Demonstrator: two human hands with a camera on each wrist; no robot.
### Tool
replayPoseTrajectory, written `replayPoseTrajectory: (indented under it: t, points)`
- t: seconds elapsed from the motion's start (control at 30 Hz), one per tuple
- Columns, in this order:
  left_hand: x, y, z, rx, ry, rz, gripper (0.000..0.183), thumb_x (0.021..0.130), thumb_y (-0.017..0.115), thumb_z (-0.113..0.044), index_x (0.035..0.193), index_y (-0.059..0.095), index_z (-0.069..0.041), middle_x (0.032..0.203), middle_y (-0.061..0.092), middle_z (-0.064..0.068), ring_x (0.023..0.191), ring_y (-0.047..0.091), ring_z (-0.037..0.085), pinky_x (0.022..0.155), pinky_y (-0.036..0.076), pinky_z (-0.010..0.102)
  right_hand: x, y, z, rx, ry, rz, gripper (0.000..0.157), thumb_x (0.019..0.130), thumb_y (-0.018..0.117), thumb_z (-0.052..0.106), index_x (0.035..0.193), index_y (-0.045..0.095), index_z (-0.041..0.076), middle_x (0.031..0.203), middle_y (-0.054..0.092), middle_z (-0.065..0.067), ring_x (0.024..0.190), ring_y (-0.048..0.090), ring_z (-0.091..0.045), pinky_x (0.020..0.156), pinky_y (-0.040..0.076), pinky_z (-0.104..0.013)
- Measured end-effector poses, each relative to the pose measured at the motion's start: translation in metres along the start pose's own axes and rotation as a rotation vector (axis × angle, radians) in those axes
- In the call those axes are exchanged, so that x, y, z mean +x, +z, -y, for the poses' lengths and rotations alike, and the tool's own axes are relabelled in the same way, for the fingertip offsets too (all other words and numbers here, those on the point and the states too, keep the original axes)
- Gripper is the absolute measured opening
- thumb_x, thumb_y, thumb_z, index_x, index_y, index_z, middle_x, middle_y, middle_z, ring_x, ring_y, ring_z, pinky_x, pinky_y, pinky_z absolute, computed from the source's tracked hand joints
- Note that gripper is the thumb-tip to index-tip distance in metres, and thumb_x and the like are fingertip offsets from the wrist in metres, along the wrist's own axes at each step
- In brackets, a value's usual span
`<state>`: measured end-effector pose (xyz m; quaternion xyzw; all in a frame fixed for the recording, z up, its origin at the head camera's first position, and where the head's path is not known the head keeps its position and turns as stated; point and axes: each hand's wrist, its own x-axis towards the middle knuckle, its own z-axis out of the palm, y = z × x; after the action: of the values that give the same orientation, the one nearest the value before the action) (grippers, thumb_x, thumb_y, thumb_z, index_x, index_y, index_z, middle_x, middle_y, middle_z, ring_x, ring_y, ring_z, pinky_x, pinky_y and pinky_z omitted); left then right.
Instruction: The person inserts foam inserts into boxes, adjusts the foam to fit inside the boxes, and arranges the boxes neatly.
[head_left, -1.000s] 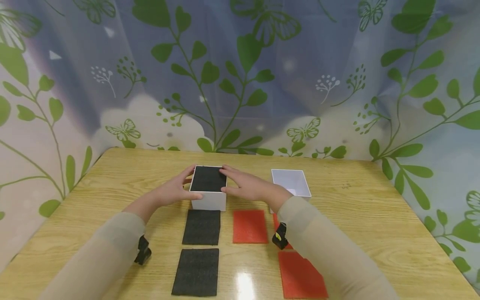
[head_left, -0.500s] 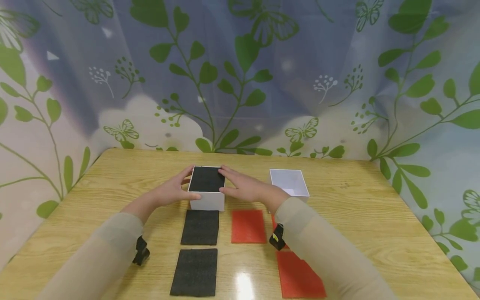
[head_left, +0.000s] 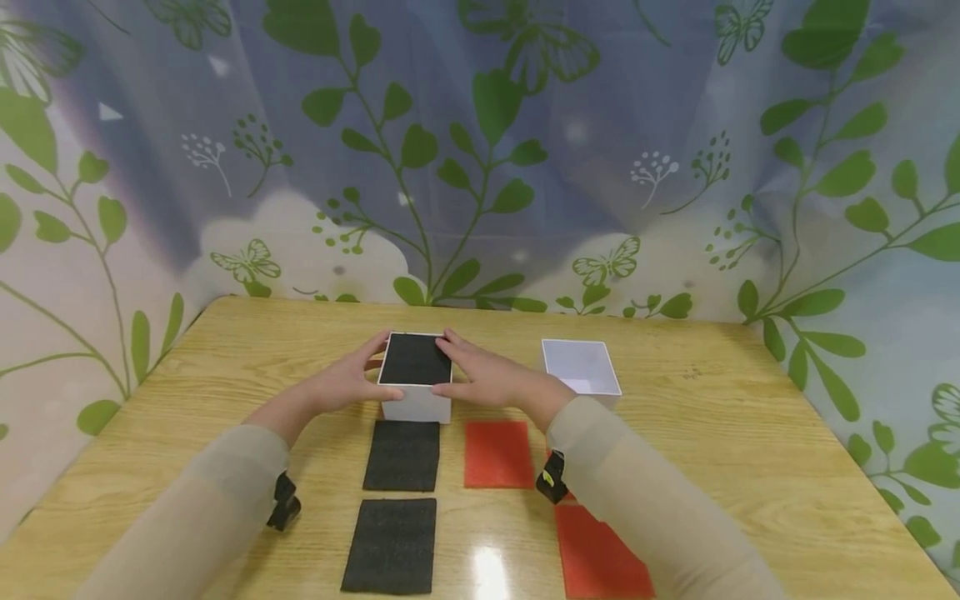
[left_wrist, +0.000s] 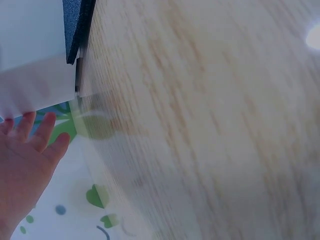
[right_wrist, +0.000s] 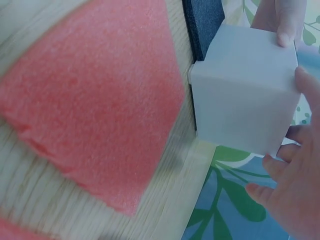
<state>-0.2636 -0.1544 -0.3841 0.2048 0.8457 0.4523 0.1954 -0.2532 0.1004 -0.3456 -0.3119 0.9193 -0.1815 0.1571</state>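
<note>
Near the centre of the head view, a white box (head_left: 416,406) is grasped from both sides. Its left side is held by the left hand (head_left: 347,382), with the thumb laid against the front wall; its right side is gripped by the right hand (head_left: 495,379), with the thumb at the front and the other fingers reaching the far right corner. The top of the box is filled by a black square (head_left: 416,358). Directly below it in the frame, an upper black sheet (head_left: 402,456) and a lower black sheet (head_left: 390,546) are laid flat on the bench (head_left: 735,442). Right of these, a red sheet (head_left: 497,454) is seen, and at lower right a second red sheet (head_left: 600,550) is partly covered by the right sleeve (head_left: 645,475). Right of centre, an open box (head_left: 581,360) is placed, its lower part hidden by the right arm. The background is filled by a leaf-patterned curtain (head_left: 585,142).
</note>
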Motion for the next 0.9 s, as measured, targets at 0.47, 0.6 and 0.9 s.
replayPoseTrajectory:
  t: [0.47, 0.6, 0.9]
  points:
    - [-0.003, -0.001, 0.001, -0.002, 0.012, -0.005, 0.108, 0.081, 0.072, -0.039, 0.15, -0.008, -0.015, 0.154, -0.001, 0.018, 0.136, 0.015, 0.043, 0.101, 0.03, 0.056, 0.012, 0.004, 0.011, -0.147, -0.053, -0.067, 0.083, 0.089, 0.049, 0.057, 0.15, 0.015, 0.013, 0.156, 0.006, -0.005, 0.142, 0.003, -0.021, 0.111, 0.012, -0.046]
    - [-0.003, -0.002, 0.002, 0.0, 0.013, -0.003, 0.109, 0.081, 0.072, -0.039, 0.15, -0.008, -0.014, 0.154, 0.0, 0.018, 0.136, 0.015, 0.043, 0.1, 0.031, 0.056, 0.021, 0.005, 0.022, -0.185, -0.094, -0.07, 0.083, 0.089, 0.047, 0.06, 0.151, 0.015, 0.014, 0.155, 0.009, -0.005, 0.141, 0.006, -0.023, 0.111, 0.014, -0.046]
    - [-0.001, -0.002, 0.002, 0.004, 0.065, 0.015, 0.105, 0.083, 0.069, -0.039, 0.15, -0.007, -0.013, 0.155, -0.003, 0.014, 0.136, 0.016, 0.043, 0.099, 0.032, 0.055, 0.036, 0.009, 0.04, -0.276, -0.11, -0.041, 0.086, 0.086, 0.037, 0.068, 0.151, 0.01, 0.018, 0.155, 0.01, 0.0, 0.142, 0.004, -0.018, 0.111, 0.008, -0.049]
